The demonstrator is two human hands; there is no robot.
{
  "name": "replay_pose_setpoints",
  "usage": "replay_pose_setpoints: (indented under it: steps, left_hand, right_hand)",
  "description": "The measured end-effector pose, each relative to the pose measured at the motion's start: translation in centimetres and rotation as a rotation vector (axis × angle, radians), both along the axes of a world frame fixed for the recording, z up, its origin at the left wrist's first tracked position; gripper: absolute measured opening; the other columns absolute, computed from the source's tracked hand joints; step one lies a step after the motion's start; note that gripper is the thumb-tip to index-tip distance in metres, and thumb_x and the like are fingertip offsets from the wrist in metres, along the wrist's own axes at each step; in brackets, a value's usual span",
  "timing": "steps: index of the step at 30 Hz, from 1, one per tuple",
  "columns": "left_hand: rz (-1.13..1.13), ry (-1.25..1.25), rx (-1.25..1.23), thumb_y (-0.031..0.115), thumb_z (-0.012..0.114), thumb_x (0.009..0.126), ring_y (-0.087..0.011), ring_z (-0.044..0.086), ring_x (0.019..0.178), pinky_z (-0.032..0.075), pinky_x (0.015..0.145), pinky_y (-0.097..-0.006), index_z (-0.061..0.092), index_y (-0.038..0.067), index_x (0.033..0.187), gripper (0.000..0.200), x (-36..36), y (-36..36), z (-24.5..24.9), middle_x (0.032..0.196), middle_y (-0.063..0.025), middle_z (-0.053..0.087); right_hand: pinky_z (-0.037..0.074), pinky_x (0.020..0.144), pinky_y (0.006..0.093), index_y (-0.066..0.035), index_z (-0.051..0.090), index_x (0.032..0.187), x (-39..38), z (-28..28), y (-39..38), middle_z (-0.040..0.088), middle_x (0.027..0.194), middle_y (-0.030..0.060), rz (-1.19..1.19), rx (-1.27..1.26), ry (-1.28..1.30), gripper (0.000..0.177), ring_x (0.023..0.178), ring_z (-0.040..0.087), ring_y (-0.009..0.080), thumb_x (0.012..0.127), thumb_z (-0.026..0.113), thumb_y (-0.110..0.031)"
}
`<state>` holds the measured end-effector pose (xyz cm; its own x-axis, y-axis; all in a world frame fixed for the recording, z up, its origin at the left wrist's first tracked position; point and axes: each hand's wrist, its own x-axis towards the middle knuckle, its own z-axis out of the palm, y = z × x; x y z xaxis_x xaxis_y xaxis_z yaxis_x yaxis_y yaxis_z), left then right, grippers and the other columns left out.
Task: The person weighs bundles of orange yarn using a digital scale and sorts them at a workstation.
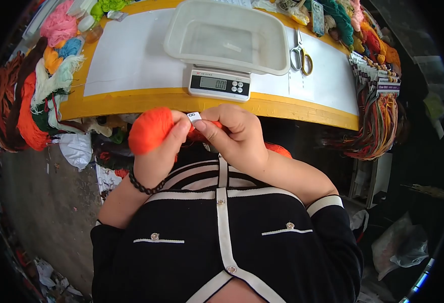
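Observation:
My left hand (162, 151) is closed around a skein of bright orange-red yarn (150, 129), which bulges up over the fingers. Between both hands, at the fingertips, shows a small white tag (195, 116) printed with an "8". My right hand (238, 135) is closed, its thumb and forefinger pinching the tag's right edge. More orange-red yarn shows under the right fingers and beside the right wrist. Both hands are in front of my chest, just short of the table's front edge.
A digital scale (220, 84) reading zero carries a translucent plastic tub (227, 38). Scissors (301, 54) lie right of it on the yellow-edged table (156, 104). Coloured yarn (33, 108) hangs at the left; thread bundles on punched cards (376, 116) hang at the right.

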<state>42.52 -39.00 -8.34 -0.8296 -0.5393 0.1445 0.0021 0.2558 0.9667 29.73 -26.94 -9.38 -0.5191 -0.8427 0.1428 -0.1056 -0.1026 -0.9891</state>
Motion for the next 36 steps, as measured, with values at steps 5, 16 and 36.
replay_pose_setpoints:
  steps: [5, 16, 36]
  left_hand:
    - [-0.201, -0.135, 1.170, 0.018, 0.056, 0.091, -0.0042, 0.040, 0.051, 0.030, 0.044, -0.0170, 0.058, 0.005, 0.083, 0.014, 0.1, -1.3, -0.5, 0.066, -0.0005, 0.052]
    - [-0.127, -0.093, 0.287, 0.007, 0.060, 0.088, -0.0102, 0.055, 0.069, 0.045, 0.064, -0.0243, 0.062, 0.000, 0.088, 0.008, 0.0, -1.6, -1.2, 0.077, -0.0011, 0.060]
    - [-0.163, -0.233, 0.692, 0.013, 0.055, 0.091, -0.0049, 0.045, 0.059, 0.036, 0.053, -0.0181, 0.058, 0.002, 0.090, 0.011, 0.1, -1.3, -1.8, 0.074, -0.0016, 0.056]
  right_hand:
    - [0.045, 0.057, 0.0218, 0.001, 0.060, 0.091, -0.9, -0.1, 0.3, 0.062, 0.078, -0.0019, 0.060, -0.115, 0.550, 0.008, 0.068, 0.053, 0.0036, 0.092, 0.056, -0.007]
    - [0.045, 0.054, 0.0225, 0.003, 0.062, 0.096, -1.2, -0.7, 0.4, 0.059, 0.076, 0.0016, 0.030, 0.101, 0.498, 0.017, 0.062, 0.055, 0.0060, 0.092, 0.056, -0.013]
    - [0.050, 0.067, 0.0233, 0.003, 0.063, 0.092, -0.9, -0.4, 0.9, 0.063, 0.083, 0.0053, 0.077, 0.213, 0.399, 0.010, 0.075, 0.061, 0.0104, 0.089, 0.059, -0.006]
